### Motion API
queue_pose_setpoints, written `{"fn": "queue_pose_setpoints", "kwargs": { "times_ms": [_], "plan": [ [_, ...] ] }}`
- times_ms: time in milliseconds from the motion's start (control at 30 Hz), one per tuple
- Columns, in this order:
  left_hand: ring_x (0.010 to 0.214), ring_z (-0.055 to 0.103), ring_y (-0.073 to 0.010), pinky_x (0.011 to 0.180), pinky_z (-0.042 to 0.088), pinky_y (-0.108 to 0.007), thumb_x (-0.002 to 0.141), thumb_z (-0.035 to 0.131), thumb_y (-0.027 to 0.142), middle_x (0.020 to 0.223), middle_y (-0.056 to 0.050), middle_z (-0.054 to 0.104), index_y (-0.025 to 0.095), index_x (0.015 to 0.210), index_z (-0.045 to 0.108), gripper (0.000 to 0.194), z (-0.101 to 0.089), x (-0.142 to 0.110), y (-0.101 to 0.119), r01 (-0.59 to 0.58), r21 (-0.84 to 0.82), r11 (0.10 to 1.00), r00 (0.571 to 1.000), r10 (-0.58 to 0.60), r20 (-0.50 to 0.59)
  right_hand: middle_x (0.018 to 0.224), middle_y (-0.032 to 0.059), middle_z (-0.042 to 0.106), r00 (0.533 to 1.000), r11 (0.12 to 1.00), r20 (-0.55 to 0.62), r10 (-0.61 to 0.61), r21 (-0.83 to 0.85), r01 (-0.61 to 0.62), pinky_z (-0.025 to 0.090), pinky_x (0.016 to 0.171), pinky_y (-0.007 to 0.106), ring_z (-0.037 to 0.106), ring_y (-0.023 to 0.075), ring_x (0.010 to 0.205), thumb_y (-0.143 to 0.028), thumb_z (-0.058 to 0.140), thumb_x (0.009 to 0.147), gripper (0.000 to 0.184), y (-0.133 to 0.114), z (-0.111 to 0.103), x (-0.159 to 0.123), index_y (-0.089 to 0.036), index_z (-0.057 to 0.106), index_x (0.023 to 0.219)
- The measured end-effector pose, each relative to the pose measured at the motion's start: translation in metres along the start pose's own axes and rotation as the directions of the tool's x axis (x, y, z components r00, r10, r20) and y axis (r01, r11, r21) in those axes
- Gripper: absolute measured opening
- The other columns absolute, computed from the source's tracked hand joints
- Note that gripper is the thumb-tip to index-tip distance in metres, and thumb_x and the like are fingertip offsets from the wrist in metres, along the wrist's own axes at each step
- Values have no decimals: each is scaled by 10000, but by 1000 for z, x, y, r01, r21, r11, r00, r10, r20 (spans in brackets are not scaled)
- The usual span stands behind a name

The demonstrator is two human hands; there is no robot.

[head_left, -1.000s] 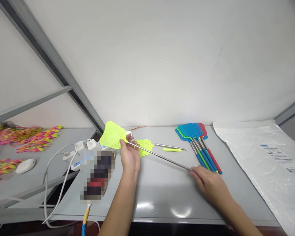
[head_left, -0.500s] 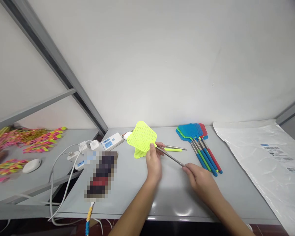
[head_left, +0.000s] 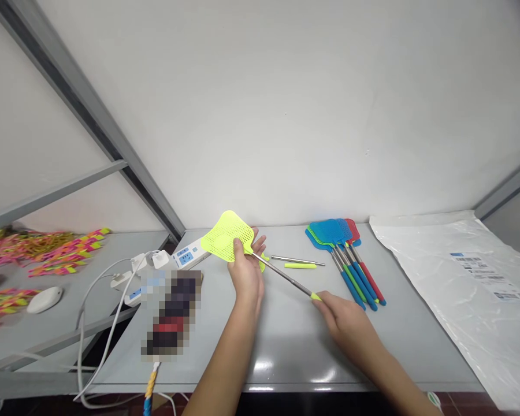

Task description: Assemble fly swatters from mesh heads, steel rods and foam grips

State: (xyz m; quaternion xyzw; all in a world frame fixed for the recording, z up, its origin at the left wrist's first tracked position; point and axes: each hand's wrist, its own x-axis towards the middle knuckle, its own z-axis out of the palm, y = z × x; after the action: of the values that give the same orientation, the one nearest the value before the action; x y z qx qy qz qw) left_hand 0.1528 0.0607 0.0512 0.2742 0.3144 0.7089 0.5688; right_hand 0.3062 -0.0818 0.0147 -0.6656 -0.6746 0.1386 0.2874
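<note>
A bright yellow fly swatter (head_left: 221,234) with a telescoping metal shaft is held up above the grey table, slanting down to the right. At the neck, my left hand (head_left: 247,280) pinches it with the thumb on the mesh head and some fingers spread behind. My right hand (head_left: 349,318) is closed around the lower end, where a bit of yellow handle shows. Behind my left hand lies another yellow swatter head, mostly hidden. A loose metal rod (head_left: 297,260) and a yellow handle tube (head_left: 300,266) lie beside it. Several blue, green and red swatters (head_left: 329,231) are stacked to the right.
A white plastic mailing bag (head_left: 420,271) covers the table's right side. On the left are a power strip (head_left: 193,253) with plugs and cables and a blurred-out phone (head_left: 173,312). Colourful strips (head_left: 69,254) and a white rounded case (head_left: 44,300) lie on the adjoining surface.
The swatter's shaft is shorter between my hands, and yellow handle now shows at my right hand. My left hand moved right, then back left a little with the head.
</note>
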Motion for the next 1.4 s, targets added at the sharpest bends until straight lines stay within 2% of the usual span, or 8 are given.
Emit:
{"fn": "queue_pose_setpoints", "kwargs": {
  "times_ms": [233,400,600,700,867,967,1233,1400],
  "plan": [
    [1064,645,-266,810,493,-347,886,559,425,1155,-164,662,173,1247,508,443,14,-49,-35,182,31,983,979,-184,89,592,-10,597,999,999,-22,34,23,-34,282,501,256,550,166,518,-360,315,978,309,-15,2,16,-236,488,755],
    [1048,645,-272,811,486,-355,867,569,457,1127,-178,674,135,1204,547,467,13,-44,-38,271,82,959,947,-281,155,634,4,624,992,993,51,112,20,-113,306,536,256,589,189,582,-388,290,978,320,-13,-6,22,-228,520,824],
    [917,660,-238,676,457,-287,875,512,518,1118,-183,674,109,1155,617,507,8,-28,-37,323,454,830,742,-521,423,867,37,681,960,960,-57,274,72,-270,378,607,272,647,223,761,-438,304,964,307,12,-25,17,-232,479,1109],
    [805,649,-201,622,431,-272,886,474,525,1048,-134,700,151,1161,613,484,2,-14,-31,175,623,762,716,-533,451,824,46,683,893,897,-147,426,-62,-439,354,580,280,641,235,719,-441,253,974,330,34,-40,18,-231,464,1115],
    [747,596,-173,733,447,-302,902,447,479,863,-36,696,201,1028,649,365,-20,14,-18,-243,770,590,854,-246,459,662,32,638,825,774,-230,516,-287,-564,261,517,275,605,222,604,-422,185,990,357,64,-52,34,-216,468,1059],
    [740,597,-181,703,449,-311,912,428,459,872,-18,685,231,1024,648,336,-32,21,-15,-355,843,404,878,-166,449,655,33,625,820,738,-223,527,-359,-572,233,501,271,598,210,593,-402,184,994,341,73,-48,45,-207,463,1000],
    [975,557,-213,845,440,-355,942,426,325,944,-30,667,235,986,637,234,-31,10,-23,-657,722,216,707,-158,690,907,63,605,832,725,-226,507,-410,-553,242,507,269,591,184,667,-362,253,988,271,80,-37,55,-205,459,910],
    [990,513,-224,848,419,-390,930,460,286,971,-28,660,240,980,631,184,-32,10,-24,-731,676,98,659,-159,735,922,71,570,856,732,-241,457,-444,-516,313,562,286,581,222,802,-359,326,973,236,84,-34,52,-197,497,978]
  ]
}}
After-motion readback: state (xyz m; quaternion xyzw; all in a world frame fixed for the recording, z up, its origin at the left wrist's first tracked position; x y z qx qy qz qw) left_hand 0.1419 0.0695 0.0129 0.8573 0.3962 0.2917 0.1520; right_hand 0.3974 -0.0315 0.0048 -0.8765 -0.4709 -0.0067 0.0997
